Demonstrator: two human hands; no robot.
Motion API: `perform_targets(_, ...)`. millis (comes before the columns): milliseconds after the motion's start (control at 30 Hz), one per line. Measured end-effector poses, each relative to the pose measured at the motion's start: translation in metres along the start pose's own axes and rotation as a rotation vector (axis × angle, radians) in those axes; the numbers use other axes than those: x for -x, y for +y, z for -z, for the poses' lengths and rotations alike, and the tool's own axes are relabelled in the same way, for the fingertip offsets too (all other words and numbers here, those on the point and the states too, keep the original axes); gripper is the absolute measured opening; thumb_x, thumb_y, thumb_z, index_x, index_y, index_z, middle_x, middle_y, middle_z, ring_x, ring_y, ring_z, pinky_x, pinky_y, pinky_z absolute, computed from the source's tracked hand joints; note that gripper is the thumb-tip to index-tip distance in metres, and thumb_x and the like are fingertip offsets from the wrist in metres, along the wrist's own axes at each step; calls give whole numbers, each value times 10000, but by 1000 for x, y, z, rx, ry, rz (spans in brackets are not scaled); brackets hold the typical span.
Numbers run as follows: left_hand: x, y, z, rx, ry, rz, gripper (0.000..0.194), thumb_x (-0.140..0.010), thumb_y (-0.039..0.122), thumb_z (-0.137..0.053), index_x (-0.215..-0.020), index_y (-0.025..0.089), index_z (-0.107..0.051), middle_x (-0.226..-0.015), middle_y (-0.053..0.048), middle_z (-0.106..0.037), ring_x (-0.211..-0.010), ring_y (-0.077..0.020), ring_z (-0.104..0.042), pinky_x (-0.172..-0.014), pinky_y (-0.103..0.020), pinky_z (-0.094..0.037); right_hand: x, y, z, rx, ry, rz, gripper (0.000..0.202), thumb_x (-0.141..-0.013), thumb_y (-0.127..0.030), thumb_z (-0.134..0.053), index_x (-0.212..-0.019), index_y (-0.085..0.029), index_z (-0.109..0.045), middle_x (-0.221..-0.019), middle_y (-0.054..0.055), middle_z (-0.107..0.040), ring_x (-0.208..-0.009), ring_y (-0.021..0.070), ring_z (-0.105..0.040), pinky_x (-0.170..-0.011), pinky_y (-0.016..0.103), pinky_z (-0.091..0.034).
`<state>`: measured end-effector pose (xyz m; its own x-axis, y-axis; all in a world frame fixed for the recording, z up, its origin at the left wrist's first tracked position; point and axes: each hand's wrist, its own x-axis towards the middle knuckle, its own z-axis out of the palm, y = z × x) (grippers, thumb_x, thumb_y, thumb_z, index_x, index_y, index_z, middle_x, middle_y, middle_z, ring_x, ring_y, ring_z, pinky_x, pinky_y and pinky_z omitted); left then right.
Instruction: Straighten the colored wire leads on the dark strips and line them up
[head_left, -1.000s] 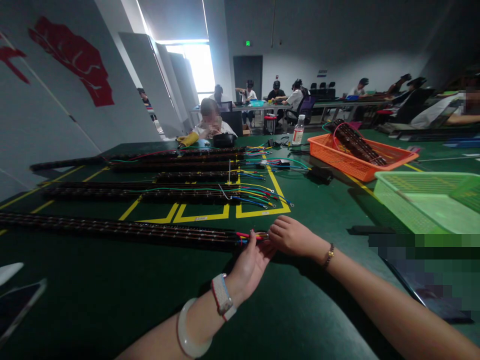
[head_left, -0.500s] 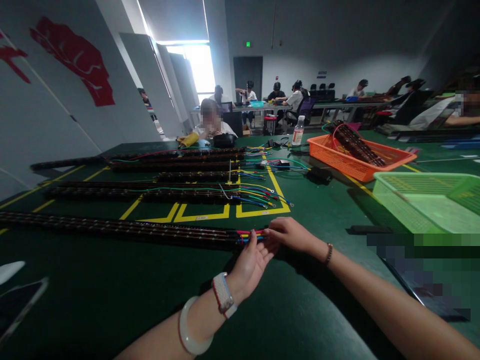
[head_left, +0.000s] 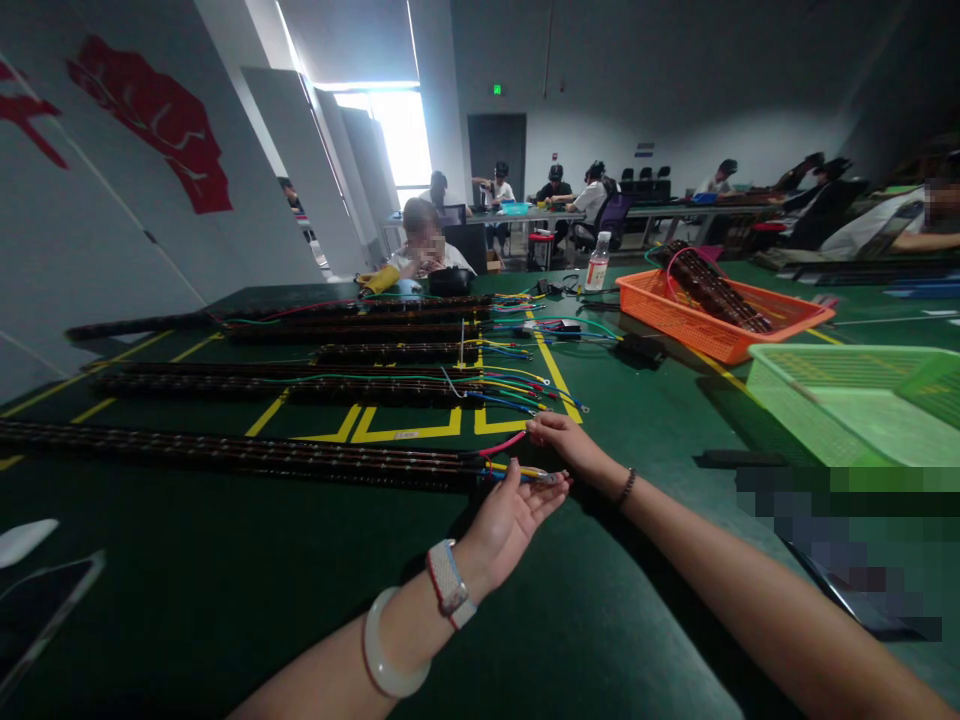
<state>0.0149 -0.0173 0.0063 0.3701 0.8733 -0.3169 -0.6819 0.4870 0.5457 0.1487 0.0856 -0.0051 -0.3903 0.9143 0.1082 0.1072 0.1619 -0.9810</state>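
- In the head view, the left hand is turning its palm upward, fingers fairly straight, and is holding the yellow and blue wires loosely between its thumb and fingers
- The right hand is pinching the tip of the red wire narrowly between thumb and fingertips, just above the left fingers
- The red wire is arching up and away from the others, probably because the right hand is singling it out while the left is supporting the rest from below
- These wires are coming out of the end of the nearest dark strip bundle, which is lying lengthwise on the green table and running out of view at the left; its weight is likely steadying the wire roots
- Beyond it, further dark strip bundles are lying roughly parallel across yellow tape lines, their colored leads with ring terminals pointing the same way, perhaps so that the ends are sitting within reach
- On the right, an orange basket is holding another dark bundle at a slant, and a green basket is standing nearer
- Across the table, another person is sitting near a clear bottle
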Motion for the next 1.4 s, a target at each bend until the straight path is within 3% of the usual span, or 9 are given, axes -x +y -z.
perform_targets(167, -1, 1, -1, -1, 17, 13, 494, -908, 451, -409, -951, 15, -637, -1105, -232, -631, -1063, -249, -604, -1031, -388, -400, 3, 7, 3, 133, -6, 45, 443, -787, -590, -554, -648, -171, -523, -622, -19, -503, -584, 115, -430, -563, 248, -332)
perform_targets(367, -2, 1, 1, -31, 11, 47, 496, -919, 442, -386, -984, 6, -614, -1176, -254, -590, -1108, -261, -577, -1040, -386, -384, 28, 2, 13, 420, -2, 47, 502, -867, -597, -436, -614, -168, -495, -569, -27, -454, -530, 106, -392, -496, 237, -287)
perform_targets(533, -2, 0, 2, -55, 3, 5, 425, -921, 433, -394, -1008, 70, -596, -1098, -200, -640, -1074, -249, -595, -1031, -427, -378, 44, -13, 20, 624, -305, 327, 485, -906, -539, -420, -592, -173, -468, -606, -18, -453, -619, 125, -417, -649, 275, -348)
perform_targets(600, -2, -1, 2, -77, 5, -9, 414, -921, 429, -396, -1000, 71, -590, -1071, -200, -649, -1044, -248, -610, -1022, -436, -383, 45, -14, 19, 641, -336, 344, 467, -912, -515, -427, -594, -175, -456, -608, -22, -441, -620, 123, -405, -647, 274, -343)
perform_targets(833, 2, -1, -1, -118, 44, -22, 427, -931, 406, -376, -864, 53, -606, -894, -195, -684, -902, -246, -657, -961, -432, -430, 38, -3, 16, 486, -210, 135, 475, -912, -522, -404, -592, -173, -439, -571, -40, -397, -547, 104, -363, -522, 236, -281)
perform_targets(1000, 4, 3, -1, -110, 45, 33, 419, -925, 415, -391, -822, 74, -612, -791, -150, -695, -789, -214, -668, -902, -393, -452, 30, -2, 15, 630, -115, 198, 426, -911, -451, -434, -610, -160, -507, -606, -19, -462, -598, 123, -418, -570, 244, -293)
perform_targets(1167, -2, 4, 2, -62, 27, 12, 387, -908, 418, -437, -844, 83, -619, -795, -135, -693, -804, -207, -663, -893, -373, -452, 21, -2, 11, 738, 35, 247, 352, -909, -394, -456, -688, -150, -579, -670, 21, -563, -655, 148, -468, -625, 265, -319)
perform_targets(1400, -4, 3, 4, -110, 9, -19, 402, -911, 405, -434, -826, 68, -634, -841, -148, -677, -847, -214, -643, -911, -390, -436, 31, 0, 17, 805, -19, 196, 490, -896, -505, -453, -548, -167, -524, -530, -22, -457, -532, 115, -392, -550, 252, -253)
